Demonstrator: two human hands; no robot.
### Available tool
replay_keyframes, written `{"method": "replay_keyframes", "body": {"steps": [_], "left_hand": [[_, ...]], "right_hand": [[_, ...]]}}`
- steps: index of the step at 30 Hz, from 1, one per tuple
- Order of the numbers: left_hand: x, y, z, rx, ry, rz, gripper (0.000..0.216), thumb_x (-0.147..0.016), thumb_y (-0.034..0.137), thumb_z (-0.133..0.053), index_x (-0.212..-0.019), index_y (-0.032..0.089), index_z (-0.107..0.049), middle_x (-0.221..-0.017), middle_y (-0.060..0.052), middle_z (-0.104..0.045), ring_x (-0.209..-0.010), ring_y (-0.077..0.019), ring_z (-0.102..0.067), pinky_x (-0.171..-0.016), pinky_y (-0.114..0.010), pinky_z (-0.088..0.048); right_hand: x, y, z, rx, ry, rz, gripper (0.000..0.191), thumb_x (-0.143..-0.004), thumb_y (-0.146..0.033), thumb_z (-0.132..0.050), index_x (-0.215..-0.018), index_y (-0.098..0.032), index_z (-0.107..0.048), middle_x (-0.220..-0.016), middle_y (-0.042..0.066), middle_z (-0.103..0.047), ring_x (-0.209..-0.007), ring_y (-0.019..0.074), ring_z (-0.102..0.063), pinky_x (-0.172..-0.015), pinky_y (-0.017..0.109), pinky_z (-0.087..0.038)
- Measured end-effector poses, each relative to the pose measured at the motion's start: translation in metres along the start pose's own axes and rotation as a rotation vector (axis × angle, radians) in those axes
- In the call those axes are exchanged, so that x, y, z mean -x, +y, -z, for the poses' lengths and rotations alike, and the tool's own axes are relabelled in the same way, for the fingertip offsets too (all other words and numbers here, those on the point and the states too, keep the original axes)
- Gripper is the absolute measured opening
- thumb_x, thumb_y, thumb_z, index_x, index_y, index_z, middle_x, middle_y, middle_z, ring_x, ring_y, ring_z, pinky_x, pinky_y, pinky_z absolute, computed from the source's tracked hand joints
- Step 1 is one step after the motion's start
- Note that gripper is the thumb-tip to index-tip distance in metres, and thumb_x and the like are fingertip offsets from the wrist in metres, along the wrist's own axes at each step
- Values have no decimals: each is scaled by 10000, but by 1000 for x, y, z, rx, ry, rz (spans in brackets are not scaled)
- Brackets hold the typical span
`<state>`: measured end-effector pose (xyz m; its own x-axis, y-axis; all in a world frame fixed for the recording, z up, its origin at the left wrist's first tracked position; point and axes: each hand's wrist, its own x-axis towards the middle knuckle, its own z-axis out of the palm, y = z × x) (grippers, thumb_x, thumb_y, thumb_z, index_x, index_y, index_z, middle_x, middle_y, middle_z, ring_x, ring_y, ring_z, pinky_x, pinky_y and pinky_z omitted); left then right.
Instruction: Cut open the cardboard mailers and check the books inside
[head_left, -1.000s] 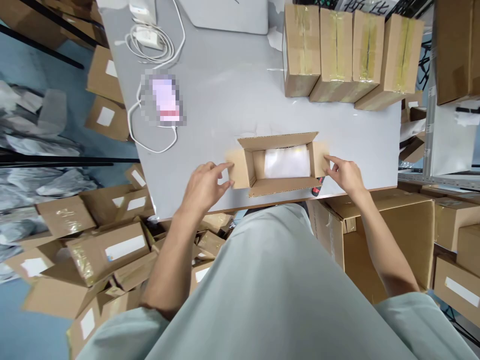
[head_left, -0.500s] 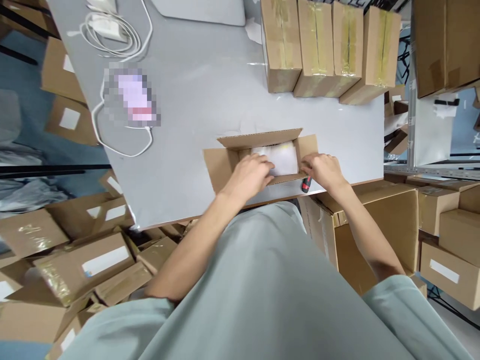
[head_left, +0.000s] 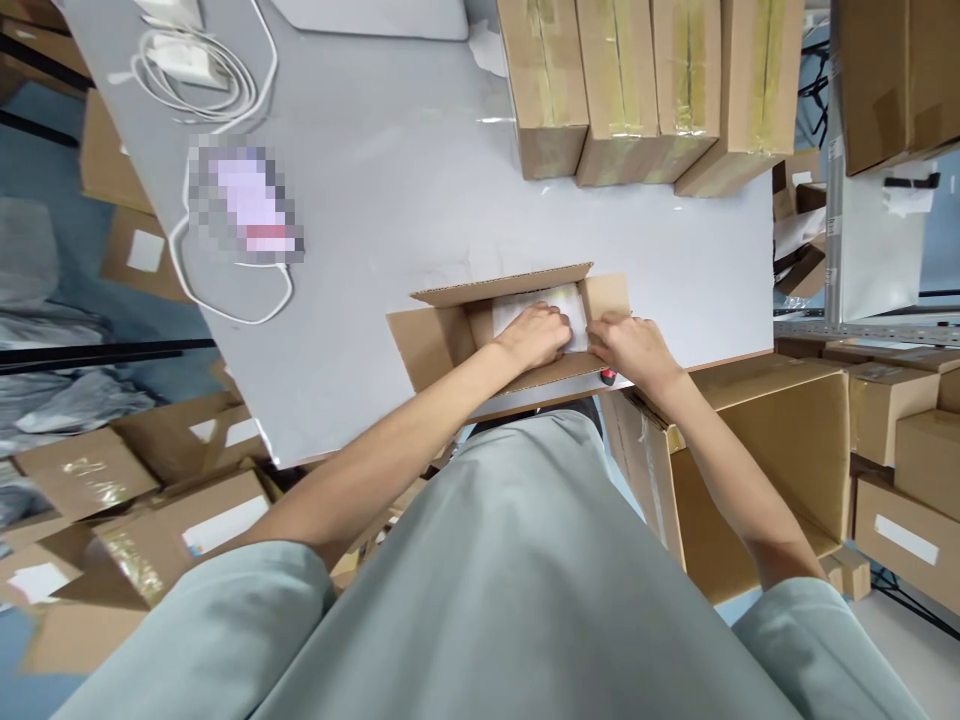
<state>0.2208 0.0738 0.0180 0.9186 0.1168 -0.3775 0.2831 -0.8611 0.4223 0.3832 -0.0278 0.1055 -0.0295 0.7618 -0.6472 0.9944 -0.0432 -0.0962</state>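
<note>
An open cardboard box (head_left: 427,345) stands at the table's near edge with its flaps spread. Inside it lies a white package (head_left: 551,298), partly covered by my hand. My left hand (head_left: 536,335) reaches over the near side into the box, its fingers curled down against the package; the fingertips are hidden. At the right end of the box, my right hand (head_left: 634,347) is closed around the wall by the right flap. A red and black object (head_left: 608,377) lies beneath the near flap, mostly hidden, close to my right hand.
Several taped cardboard boxes (head_left: 615,90) stand in a row at the back right of the grey table (head_left: 360,200). A blurred phone (head_left: 255,205) with a white cable (head_left: 259,318) lies on the left. A large open carton (head_left: 765,480) sits below the table on the right.
My left hand has moved right and its fingers have curled over the white package. My right hand stays at the box's right end. The red and black object is now more covered.
</note>
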Motion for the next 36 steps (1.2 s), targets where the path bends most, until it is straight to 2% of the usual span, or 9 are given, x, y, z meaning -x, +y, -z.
{"method": "replay_keyframes", "body": {"steps": [6,11,16,21,28,32,36], "left_hand": [[3,-10,-9,-2,19,-19,249,-947,156,-631,-1024,124,-866,-1123,-205,-831,-1143,-335,-757,-1059,-427,-532],[7,-11,-8,37,26,20,241,-951,202,-646,-1031,136,-864,-1148,-195,-827,-1136,-318,-765,-1050,-399,-537],[9,-6,-6,135,50,86,236,-951,263,-692,-1051,142,-867,-1125,-186,-843,-1078,-336,-795,-935,-395,-564],[4,-5,-9,112,48,51,230,-938,215,-686,-1065,129,-857,-1088,-181,-848,-1071,-320,-804,-928,-371,-560],[-3,-8,-16,177,83,15,189,-906,181,-683,-932,180,-870,-1035,-159,-855,-993,-292,-800,-861,-360,-543],[2,-16,-11,181,70,6,194,-901,203,-677,-937,196,-868,-1059,-137,-854,-996,-283,-790,-830,-355,-533],[18,-28,0,257,140,30,190,-879,180,-671,-917,217,-853,-1065,-105,-843,-1000,-277,-777,-844,-354,-537]], "right_hand": [[-12,3,6,149,-73,195,274,-1110,-194,-584,-1297,-151,-779,-1271,195,-787,-1052,282,-782,-785,341,-484],[-30,-3,8,317,-163,388,295,-1036,-41,-594,-1178,-142,-833,-1215,186,-815,-1041,268,-797,-790,329,-479],[-40,-11,9,437,-195,493,363,-1045,14,-527,-1119,-139,-849,-1194,165,-846,-1073,270,-817,-794,324,-488],[-43,-13,15,442,-238,489,362,-1057,0,-517,-1136,-128,-846,-1186,173,-854,-1067,275,-826,-802,331,-508],[-43,-9,25,374,-270,449,306,-1084,-68,-552,-1202,-133,-826,-1174,179,-839,-1072,277,-824,-827,332,-504],[-41,-8,30,384,-279,443,331,-1089,-56,-524,-1261,-142,-793,-1205,172,-820,-1066,263,-818,-818,324,-501],[-42,-8,38,387,-221,425,362,-1081,-33,-517,-1345,-140,-740,-1254,184,-793,-1052,258,-811,-818,323,-499]]}}
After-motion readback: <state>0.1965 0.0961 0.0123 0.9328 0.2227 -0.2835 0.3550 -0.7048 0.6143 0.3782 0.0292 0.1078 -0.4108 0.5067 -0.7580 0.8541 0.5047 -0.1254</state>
